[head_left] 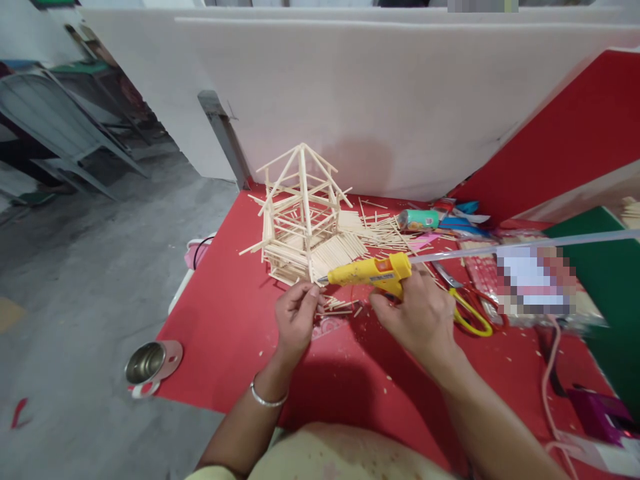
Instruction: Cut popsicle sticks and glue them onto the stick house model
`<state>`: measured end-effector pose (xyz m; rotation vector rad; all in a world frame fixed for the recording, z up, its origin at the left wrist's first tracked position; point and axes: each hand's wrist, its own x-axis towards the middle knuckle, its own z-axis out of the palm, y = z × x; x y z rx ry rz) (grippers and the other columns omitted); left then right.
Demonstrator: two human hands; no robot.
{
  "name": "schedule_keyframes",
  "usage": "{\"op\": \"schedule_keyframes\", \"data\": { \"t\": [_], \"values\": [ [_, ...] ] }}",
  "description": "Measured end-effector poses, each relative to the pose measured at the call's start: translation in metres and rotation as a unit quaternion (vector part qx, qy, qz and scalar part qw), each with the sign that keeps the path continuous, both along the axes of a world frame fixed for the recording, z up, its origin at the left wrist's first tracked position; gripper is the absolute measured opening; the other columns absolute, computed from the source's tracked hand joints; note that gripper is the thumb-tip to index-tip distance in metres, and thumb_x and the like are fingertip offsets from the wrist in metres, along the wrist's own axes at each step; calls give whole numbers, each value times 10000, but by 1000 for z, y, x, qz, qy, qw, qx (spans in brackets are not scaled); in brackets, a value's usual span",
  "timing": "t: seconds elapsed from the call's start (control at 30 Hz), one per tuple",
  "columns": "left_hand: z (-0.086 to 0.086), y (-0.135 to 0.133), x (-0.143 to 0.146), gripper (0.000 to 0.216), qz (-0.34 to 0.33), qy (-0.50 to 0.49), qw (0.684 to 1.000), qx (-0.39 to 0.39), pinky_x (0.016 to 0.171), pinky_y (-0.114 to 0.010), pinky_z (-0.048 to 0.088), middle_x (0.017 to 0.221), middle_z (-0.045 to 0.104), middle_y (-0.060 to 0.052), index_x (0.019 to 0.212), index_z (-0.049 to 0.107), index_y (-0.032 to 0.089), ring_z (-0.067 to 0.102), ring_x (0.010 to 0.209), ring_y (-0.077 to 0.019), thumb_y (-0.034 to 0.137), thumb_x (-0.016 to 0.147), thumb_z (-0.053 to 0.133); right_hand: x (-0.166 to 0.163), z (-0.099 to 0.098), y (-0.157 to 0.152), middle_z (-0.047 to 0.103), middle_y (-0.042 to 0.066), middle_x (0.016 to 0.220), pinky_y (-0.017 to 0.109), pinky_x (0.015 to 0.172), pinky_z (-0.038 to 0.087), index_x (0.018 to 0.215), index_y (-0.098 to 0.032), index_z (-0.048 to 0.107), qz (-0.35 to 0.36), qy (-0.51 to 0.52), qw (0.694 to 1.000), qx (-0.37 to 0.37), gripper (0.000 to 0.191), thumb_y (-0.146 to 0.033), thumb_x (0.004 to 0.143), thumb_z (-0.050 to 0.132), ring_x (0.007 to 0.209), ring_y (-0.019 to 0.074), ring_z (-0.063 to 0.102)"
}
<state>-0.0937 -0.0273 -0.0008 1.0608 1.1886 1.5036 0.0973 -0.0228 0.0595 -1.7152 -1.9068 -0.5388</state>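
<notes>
My right hand [423, 310] is wrapped round the handle of a yellow hot glue gun [367, 270], which points left. A long translucent glue stick [475, 251] sticks out of its back end. My left hand [297, 317] is closed in a pinch just below the gun's nozzle; whatever lies between its fingertips is too small to make out. Right behind it stands a pavilion-like model [303, 213] of thin wooden sticks with a pointed, open-framed roof. The nozzle tip is close to the model's front lower corner. Loose wooden sticks [383, 233] lie beside and behind the gun.
Scissors with yellow handles [470, 313] lie right of my right hand, near plastic packets [483, 270] and a green bottle [419, 219]. A metal-lined mug [167, 357] sits at the red table's [215, 347] left edge. A white panel [320, 87] rises behind; a pink cord [547, 367] runs at right.
</notes>
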Motion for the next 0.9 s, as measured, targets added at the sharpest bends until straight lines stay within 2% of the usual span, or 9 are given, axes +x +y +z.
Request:
{"op": "schedule_keyframes", "data": {
  "t": [0.4, 0.63, 0.9],
  "values": [
    [-2, 1, 2, 328, 6, -28, 1000, -9, 462, -196, 424, 602, 617, -4, 703, 671, 155, 513, 461, -83, 426, 887, 650, 3, -4, 0, 674, 103, 867, 268, 520, 305, 933, -138, 613, 23, -19, 999, 28, 270, -373, 805, 583, 658, 190, 585],
    [0, 1, 2, 325, -3, -30, 999, -15, 434, -192, 415, 589, 616, -5, 721, 680, 156, 508, 444, -85, 434, 887, 646, 4, -6, -2, 651, 90, 847, 265, 519, 310, 969, -137, 607, 9, -30, 999, 12, 307, -401, 815, 575, 656, 192, 584],
    [-3, 2, 2, 292, -6, -41, 999, -3, 475, -200, 432, 619, 630, -11, 741, 690, 157, 530, 490, -92, 406, 888, 651, 4, -5, -2, 644, 93, 860, 260, 527, 321, 954, -142, 617, 3, -21, 1000, 4, 300, -404, 815, 575, 684, 196, 588]
  ]
}}
